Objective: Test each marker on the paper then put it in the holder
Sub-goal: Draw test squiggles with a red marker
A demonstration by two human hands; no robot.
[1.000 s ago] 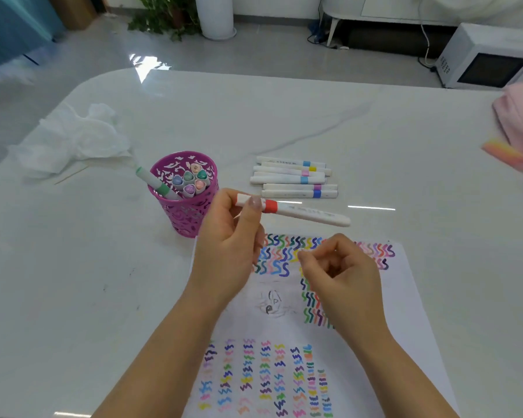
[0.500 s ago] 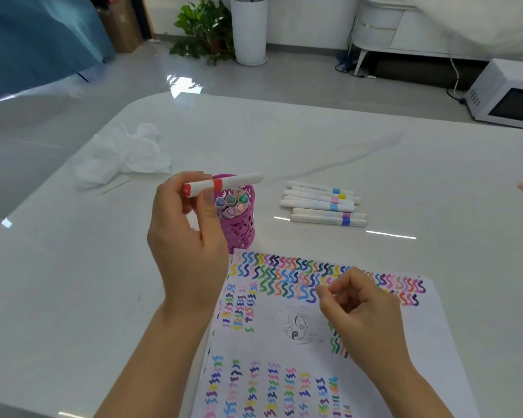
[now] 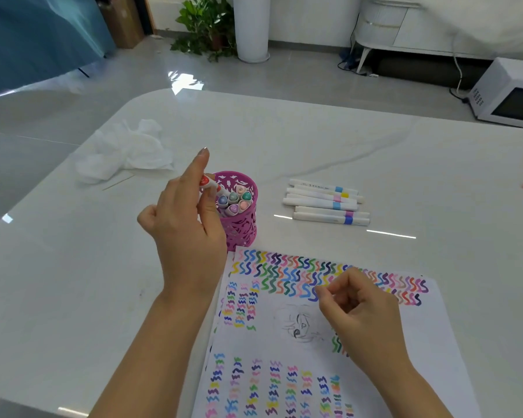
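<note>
- Head view: a white table [image 3: 284, 140] seen from above, with two bare forearms reaching in from the bottom edge.
- The left hand [image 3: 184, 227] is raised at the near-left rim of a pink holder [image 3: 240, 233].
- This hand grasps a marker [image 3: 207, 182], pinched between the thumb and the curled fingers. The index finger [image 3: 201, 164] points straight up and away from it.
- Only the marker's red-capped top shows, just above the fingers. It tilts over the holder's rim, and the lower barrel is hidden behind the fingers. I cannot tell whether its tip is inside the holder.
- Six capped markers [image 3: 234, 202] already stand upright in the holder.
- Right of the holder, apart from it, five white markers [image 3: 326, 203] lie side by side on the table.
- The paper [image 3: 284, 342] lies nearest the viewer, covered in rows of coloured squiggles, with a small pencil sketch near its middle.
- The right hand [image 3: 363, 309] hovers over the paper, fingers loosely curled inward and holding nothing.
- A crumpled tissue [image 3: 124, 152] lies at the far left of the table.
</note>
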